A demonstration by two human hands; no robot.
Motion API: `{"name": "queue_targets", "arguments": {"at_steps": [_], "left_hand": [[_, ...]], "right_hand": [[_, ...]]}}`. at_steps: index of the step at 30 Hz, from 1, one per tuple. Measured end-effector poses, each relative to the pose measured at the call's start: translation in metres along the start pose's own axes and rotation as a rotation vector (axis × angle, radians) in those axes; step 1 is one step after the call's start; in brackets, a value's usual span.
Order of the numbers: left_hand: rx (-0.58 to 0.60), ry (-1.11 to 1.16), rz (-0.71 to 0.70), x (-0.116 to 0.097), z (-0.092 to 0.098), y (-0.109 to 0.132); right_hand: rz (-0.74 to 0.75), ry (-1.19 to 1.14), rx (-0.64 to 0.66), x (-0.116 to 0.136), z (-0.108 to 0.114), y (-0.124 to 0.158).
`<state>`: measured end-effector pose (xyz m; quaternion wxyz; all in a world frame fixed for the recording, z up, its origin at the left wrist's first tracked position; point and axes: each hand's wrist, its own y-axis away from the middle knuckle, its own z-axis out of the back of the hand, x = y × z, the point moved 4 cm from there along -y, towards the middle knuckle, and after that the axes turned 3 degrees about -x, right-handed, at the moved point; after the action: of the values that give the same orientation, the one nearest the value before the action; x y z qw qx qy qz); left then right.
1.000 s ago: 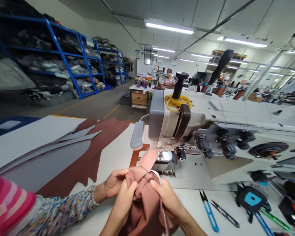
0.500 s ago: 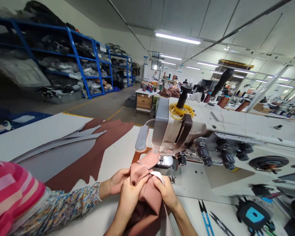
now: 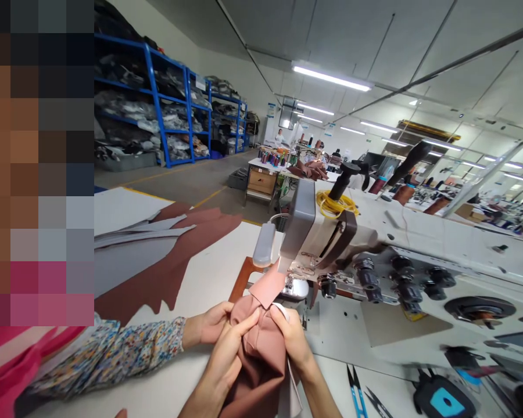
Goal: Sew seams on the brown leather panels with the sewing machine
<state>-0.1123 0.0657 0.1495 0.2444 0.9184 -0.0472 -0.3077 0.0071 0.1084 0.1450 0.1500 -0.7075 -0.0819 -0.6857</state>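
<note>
A folded, reddish-brown leather-like piece (image 3: 261, 342) is bunched between my hands, just in front of the sewing machine's needle area. My left hand (image 3: 229, 354) pinches its left side, thumb on top. Closed on its right side is my right hand (image 3: 293, 337), with a bit of pale material at the fingertips. A flap (image 3: 268, 285) of the same piece stands up towards the machine head. From the left, another person's hand (image 3: 211, 322) in a flowered sleeve touches the piece beside my left hand. The sewing machine's (image 3: 303, 223) presser area is partly hidden behind the flap.
Flat brown pieces (image 3: 178, 273) with grey backing lie on the table to the left. Blue-handled thread snips (image 3: 356, 395) and dark snips (image 3: 377, 403) lie at front right, near a black and blue object (image 3: 444, 400). Blue shelves (image 3: 157, 104) stand behind.
The view has swung slightly left. The flap stands higher and more pointed, and less pale material shows at my right fingertips. Both hands keep their hold; the other person's hand stays beside them.
</note>
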Motion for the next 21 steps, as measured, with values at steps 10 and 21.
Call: {"name": "queue_targets", "arguments": {"at_steps": [10,21], "left_hand": [[-0.042,0.043,0.062,0.007,0.003,-0.002],[-0.036,-0.172,-0.09,0.008,0.012,-0.009]], "right_hand": [[0.025,-0.097,0.001,0.002,-0.001,0.001],[0.003,-0.095,-0.042,-0.016,-0.001,-0.004]]}}
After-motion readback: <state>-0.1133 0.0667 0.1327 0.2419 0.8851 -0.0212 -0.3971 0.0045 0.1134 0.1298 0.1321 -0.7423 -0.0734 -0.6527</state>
